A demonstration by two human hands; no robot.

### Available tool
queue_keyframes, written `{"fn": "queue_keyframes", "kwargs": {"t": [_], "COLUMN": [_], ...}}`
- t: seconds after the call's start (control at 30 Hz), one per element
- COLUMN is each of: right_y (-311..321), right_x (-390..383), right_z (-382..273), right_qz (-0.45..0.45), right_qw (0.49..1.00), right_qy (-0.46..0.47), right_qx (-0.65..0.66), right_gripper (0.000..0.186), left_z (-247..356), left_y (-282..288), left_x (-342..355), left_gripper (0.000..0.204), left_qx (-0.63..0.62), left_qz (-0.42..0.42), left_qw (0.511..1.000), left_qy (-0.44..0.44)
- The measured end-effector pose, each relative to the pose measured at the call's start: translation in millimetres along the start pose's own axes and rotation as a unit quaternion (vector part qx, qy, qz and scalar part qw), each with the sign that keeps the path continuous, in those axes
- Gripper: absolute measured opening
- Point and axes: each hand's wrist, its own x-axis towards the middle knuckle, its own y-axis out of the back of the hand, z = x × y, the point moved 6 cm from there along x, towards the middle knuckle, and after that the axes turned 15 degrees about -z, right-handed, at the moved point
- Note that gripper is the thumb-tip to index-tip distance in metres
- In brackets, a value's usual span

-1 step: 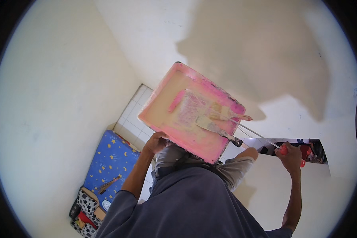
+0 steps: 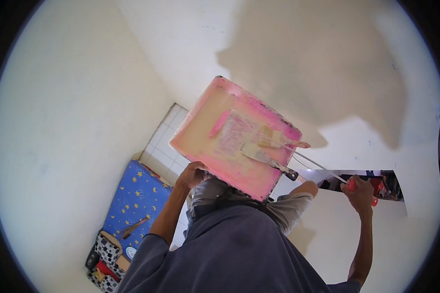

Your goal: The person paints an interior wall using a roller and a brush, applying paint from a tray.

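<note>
As left hand (image 2: 192, 177) grips tray (image 2: 230, 173), right (image 2: 359, 193) — roller (image 2: 220, 124)

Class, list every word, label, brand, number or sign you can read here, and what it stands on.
No text can be read.
Paint tray, pink roller, scraper: no readable lettering.
Blue bedding: printed moons and stars, no readable words.
Round white thing: any marks too small to read.
Wall: small dark marks, too small to read.

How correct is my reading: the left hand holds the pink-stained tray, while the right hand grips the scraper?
The scraper is wrong: in the head view, the right hand grips the red handle of the paint roller. The left hand does hold the pink-stained tray.
</note>
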Motion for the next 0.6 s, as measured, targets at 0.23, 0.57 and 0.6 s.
{"fn": "queue_keyframes", "kwargs": {"t": [0.23, 0.57, 0.6], "right_y": [45.9, 47.0, 47.3], "right_x": [-43.2, -6.2, -2.4], "right_z": [27.9, -17.8, -23.3], "right_qz": [0.015, -0.032, -0.048], "right_qw": [0.999, 0.998, 0.998], "right_qy": [-0.031, -0.032, -0.043], "right_qx": [-0.025, -0.043, -0.016], "right_gripper": [0.025, 0.035, 0.037], "left_z": [4.9, 8.2, 7.8], "left_y": [-12.2, -15.3, -15.7], "left_x": [2.2, 2.6, 2.5], "left_gripper": [0.033, 0.037, 0.038], "left_qx": [0.005, 0.023, 0.025], "left_qz": [0.014, -0.002, -0.001], "left_qw": [1.0, 1.0, 1.0], "left_qy": [0.006, 0.011, 0.011]}}
